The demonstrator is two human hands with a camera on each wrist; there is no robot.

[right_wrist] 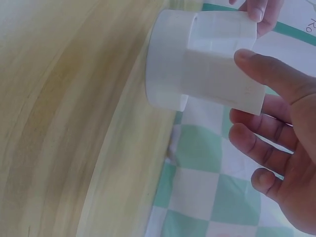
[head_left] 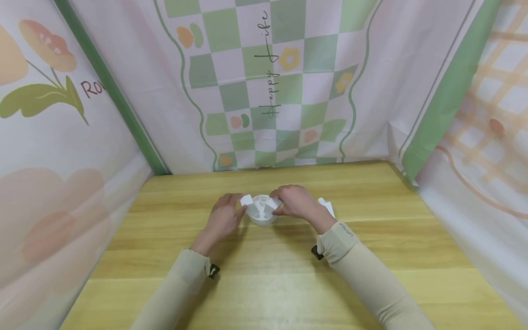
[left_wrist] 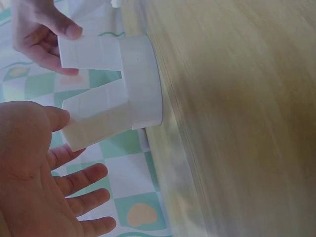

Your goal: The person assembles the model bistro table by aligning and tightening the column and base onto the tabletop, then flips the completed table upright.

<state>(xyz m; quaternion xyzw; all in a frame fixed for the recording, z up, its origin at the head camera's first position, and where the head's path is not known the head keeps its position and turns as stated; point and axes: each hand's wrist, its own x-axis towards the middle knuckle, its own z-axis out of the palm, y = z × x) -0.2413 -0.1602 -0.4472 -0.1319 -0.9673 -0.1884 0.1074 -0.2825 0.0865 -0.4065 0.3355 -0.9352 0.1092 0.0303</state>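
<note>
A round white base (head_left: pixel 261 220) with dividers and a small central ring inside stands on the table. Two flat white pieces rise from its rim, one on each side. My left hand (head_left: pixel 222 217) pinches the left white piece (left_wrist: pixel 96 113) by its outer end between thumb and index finger, with the other fingers spread. On the other side my right hand (head_left: pixel 298 202) pinches the right white piece (right_wrist: pixel 224 76) near its end between thumb and fingers. Both pieces meet the wall of the base (left_wrist: pixel 142 81) at their lower ends.
Behind my right wrist, another white item (head_left: pixel 327 207) lies on the table, partly hidden. The wood-grain table (head_left: pixel 264 275) reaches back to a printed curtain (head_left: pixel 264 91). Fabric walls also stand at the left and right edges.
</note>
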